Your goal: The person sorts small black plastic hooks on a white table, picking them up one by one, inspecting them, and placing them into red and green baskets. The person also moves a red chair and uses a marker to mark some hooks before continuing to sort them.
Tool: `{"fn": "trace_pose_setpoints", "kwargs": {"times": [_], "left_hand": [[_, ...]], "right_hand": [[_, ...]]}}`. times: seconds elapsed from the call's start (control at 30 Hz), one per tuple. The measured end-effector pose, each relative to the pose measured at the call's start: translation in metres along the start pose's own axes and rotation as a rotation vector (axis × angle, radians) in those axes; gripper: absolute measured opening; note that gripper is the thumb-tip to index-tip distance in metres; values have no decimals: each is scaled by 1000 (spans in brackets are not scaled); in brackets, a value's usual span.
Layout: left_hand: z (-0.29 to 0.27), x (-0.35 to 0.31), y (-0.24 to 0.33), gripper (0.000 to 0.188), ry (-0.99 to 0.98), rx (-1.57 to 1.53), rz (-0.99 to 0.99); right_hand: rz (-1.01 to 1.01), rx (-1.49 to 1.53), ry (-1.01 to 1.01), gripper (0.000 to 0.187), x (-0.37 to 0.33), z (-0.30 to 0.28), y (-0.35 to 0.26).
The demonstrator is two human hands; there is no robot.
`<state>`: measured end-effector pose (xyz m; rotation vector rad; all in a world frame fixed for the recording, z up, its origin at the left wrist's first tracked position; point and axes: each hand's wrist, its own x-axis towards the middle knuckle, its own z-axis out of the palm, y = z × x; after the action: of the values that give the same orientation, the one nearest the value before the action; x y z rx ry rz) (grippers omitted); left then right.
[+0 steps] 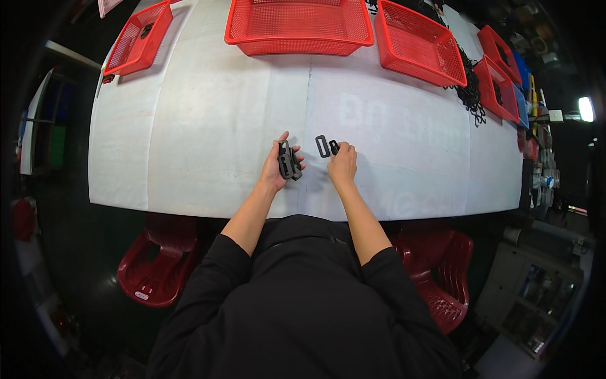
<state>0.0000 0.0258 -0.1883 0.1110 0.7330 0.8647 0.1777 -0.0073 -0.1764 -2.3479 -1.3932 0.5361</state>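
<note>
Several black oval strap rings [288, 163] lie bunched in my left hand [271, 169], palm up with the fingers curled beneath them. To the right, my right hand [343, 163] pinches a small black piece [334, 146] between thumb and fingers; its exact kind is partly hidden by the fingertips. Just left of that piece, another black oval ring [322, 146] rests on the white table by itself. A short gap separates my two hands, both over the near middle of the table.
Across the far side of the white table [208, 126] stand red plastic baskets: a large middle one [300, 47], one at left [129, 69] and one at right [423, 74]. Black hooks [470, 95] lie heaped beside the right basket. Dark red chairs [154, 278] flank me.
</note>
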Motion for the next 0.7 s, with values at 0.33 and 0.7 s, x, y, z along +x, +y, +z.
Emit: {"fn": "trace_pose_setpoints", "kwargs": {"times": [0.33, 0.7], "left_hand": [[10, -1, -5, 54, -18, 35, 110], [-2, -20, 2, 43, 62, -134, 75]], "right_hand": [[-145, 324, -241, 31, -21, -14, -93], [-10, -70, -94, 24, 15, -11, -45]]}}
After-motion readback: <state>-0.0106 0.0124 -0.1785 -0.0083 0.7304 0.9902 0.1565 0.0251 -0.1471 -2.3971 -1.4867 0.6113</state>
